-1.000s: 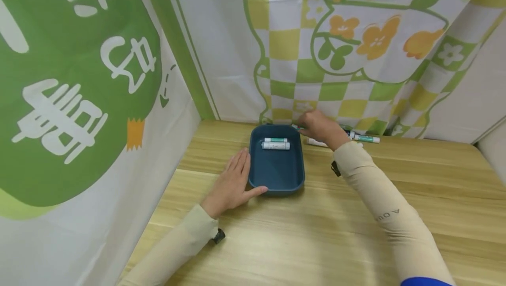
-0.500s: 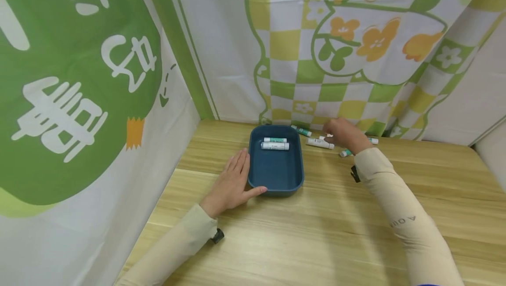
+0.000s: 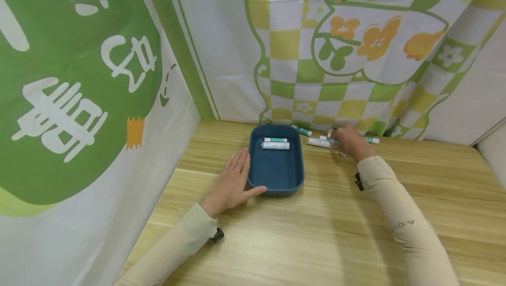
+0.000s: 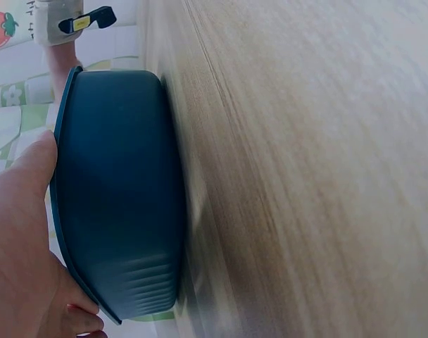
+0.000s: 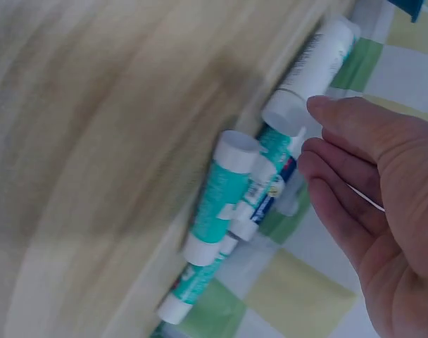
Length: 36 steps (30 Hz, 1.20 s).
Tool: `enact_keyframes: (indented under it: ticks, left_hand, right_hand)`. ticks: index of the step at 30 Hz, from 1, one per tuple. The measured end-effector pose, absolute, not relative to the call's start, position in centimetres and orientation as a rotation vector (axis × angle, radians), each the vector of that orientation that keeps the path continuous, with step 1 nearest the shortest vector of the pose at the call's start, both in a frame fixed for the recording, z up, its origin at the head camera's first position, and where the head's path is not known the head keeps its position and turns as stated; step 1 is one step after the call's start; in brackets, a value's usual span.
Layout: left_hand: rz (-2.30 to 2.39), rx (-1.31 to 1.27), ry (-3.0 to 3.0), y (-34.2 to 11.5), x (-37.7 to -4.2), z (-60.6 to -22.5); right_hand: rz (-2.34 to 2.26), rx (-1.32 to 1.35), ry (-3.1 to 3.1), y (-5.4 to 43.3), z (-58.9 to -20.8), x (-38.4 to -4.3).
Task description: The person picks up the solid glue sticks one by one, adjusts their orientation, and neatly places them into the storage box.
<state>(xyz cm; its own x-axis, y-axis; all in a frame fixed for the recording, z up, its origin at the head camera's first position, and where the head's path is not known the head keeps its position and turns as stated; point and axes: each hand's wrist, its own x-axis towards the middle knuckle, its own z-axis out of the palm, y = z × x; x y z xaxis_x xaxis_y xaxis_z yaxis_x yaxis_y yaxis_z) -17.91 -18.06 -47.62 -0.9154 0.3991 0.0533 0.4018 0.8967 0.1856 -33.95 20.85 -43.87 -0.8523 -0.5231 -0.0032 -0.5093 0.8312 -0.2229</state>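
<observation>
My left hand (image 3: 229,185) lies against the left side of a dark blue tray (image 3: 276,174), fingers straight along its rim and thumb across the near corner. In the tray are a white glue stick (image 3: 275,146) and a slimmer teal-and-white one (image 3: 275,139). My right hand (image 3: 351,142) is over several glue sticks at the table's back. In the right wrist view, its thumb and bent fingers stand apart beside a large white glue stick (image 5: 316,74) and a teal glue stick (image 5: 221,201); nothing shows in the gap.
A teal glue stick (image 3: 301,130) lies just off the tray's back right corner, and another (image 3: 372,140) lies right of my right hand. A patterned curtain (image 3: 300,79) hangs along the back edge of the wooden table (image 3: 284,237).
My right hand has moved right from the tray's back corner, leaving a teal glue stick in sight there, and now hovers over the other sticks. My left hand and the tray have stayed put.
</observation>
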Motion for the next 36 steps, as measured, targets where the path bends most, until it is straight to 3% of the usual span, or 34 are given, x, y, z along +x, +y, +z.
enact_keyframes:
  ticks: [11,23,36]
  left_hand:
    - [-0.323,-0.645,-3.042,-18.0,-18.0,-47.6]
    - [-0.311,-0.643,-3.046,-18.1,-18.0,-47.4]
    - [-0.315,-0.656,-3.030,-18.1,-17.8,-47.4]
  right_hand:
    - [-0.406,-0.971,3.079,21.6,-46.0,-34.5]
    - [-0.424,-0.729,3.042,21.5,-46.9,-34.3]
    - [-0.741,-0.654,2.998,22.0,-48.2,-33.9]
